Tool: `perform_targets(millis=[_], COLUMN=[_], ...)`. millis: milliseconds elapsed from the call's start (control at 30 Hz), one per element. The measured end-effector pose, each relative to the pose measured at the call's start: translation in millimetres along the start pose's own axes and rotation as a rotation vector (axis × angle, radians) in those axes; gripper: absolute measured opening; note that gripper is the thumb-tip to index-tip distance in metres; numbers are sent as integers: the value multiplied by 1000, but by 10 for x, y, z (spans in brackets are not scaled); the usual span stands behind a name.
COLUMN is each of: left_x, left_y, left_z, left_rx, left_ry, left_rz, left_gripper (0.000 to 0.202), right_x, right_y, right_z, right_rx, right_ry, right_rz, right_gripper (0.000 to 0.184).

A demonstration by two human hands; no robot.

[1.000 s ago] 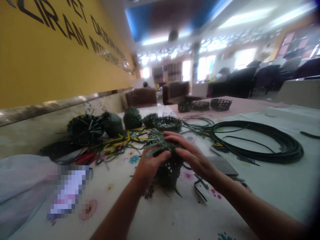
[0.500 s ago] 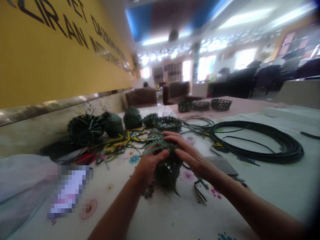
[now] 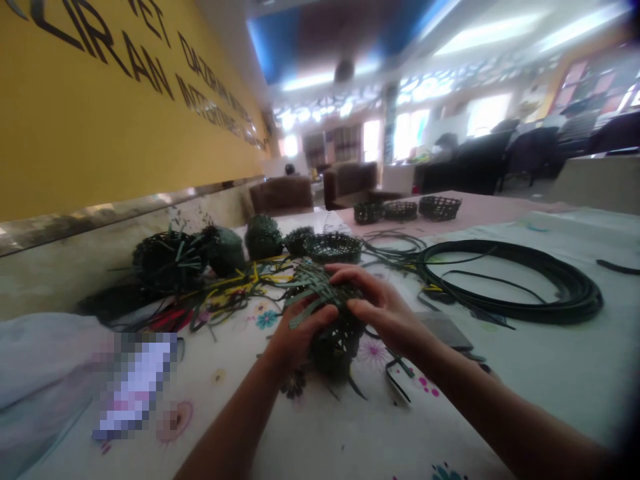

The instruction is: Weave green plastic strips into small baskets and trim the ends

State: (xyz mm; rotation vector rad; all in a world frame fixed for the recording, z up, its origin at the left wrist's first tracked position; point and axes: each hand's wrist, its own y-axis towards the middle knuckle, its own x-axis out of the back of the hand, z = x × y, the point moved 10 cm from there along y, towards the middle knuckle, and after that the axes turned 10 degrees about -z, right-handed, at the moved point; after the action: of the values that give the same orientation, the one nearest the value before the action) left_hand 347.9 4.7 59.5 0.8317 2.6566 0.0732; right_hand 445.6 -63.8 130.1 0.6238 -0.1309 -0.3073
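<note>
Your dark green basket is at the clock's centre, lattice-sided, flat paler strips crossing its top. Three smaller baskets sit at one o'clock, contents too dim to tell. Your left hand grips yours from nine, thumb nearest you; your right hand touches from two, fingers slightly parted, whether pinching I cannot tell.
</note>
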Motion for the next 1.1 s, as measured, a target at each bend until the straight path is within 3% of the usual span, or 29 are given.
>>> perform_targets(millis=[367, 533, 767, 1100], left_x=[-22, 48, -28, -177], left_y=[51, 32, -110, -93], left_z=[116, 92, -4, 19], left_rx=[101, 59, 100, 159], left_ry=[-66, -22, -105, -217], left_rz=[31, -61, -82, -86], left_gripper=[49, 41, 37, 42], right_x=[-29, -11, -23, -23], right_y=[-19, -17, -30, -79], right_z=[64, 73, 42, 40], right_rx=[66, 95, 94, 84], right_ry=[-69, -111, -94, -119], right_rz=[48, 29, 13, 10], right_gripper=[25, 25, 23, 23])
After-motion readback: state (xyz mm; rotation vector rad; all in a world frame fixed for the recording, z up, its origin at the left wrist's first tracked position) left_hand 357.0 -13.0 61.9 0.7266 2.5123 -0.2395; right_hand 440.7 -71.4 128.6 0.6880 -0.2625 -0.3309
